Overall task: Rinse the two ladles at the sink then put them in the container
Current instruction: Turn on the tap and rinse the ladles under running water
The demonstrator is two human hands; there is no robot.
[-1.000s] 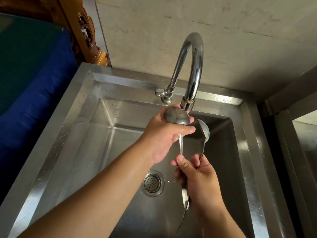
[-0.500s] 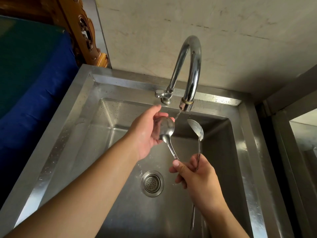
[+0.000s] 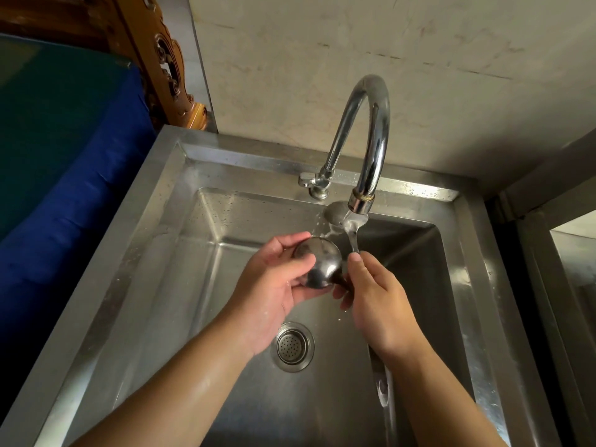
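Note:
Two steel ladles are over the steel sink [image 3: 167, 253]. My left hand [image 3: 274, 285] cups the round bowl of the first ladle [image 3: 319, 266], whose back faces me. My right hand [image 3: 377, 298] grips the handles; the handle ends [image 3: 382, 388] stick out below my wrist. The second ladle [image 3: 342, 217] points up with its bowl right under the tap spout [image 3: 361, 198]. Water runs onto that bowl and splashes. No container is in view.
The curved chrome tap [image 3: 371, 124] rises from the sink's back rim, with its lever [image 3: 306, 179] to the left. A round drain strainer [image 3: 293, 346] lies in the basin floor. Blue cloth [image 3: 64, 188] and carved wood [image 3: 167, 66] are at left; a metal ledge [image 3: 564, 285] at right.
The second ladle's bowl has moved up under the running water. My left hand has dropped lower and now cups the first ladle's bowl turned back-up. My right hand has slid up the handles.

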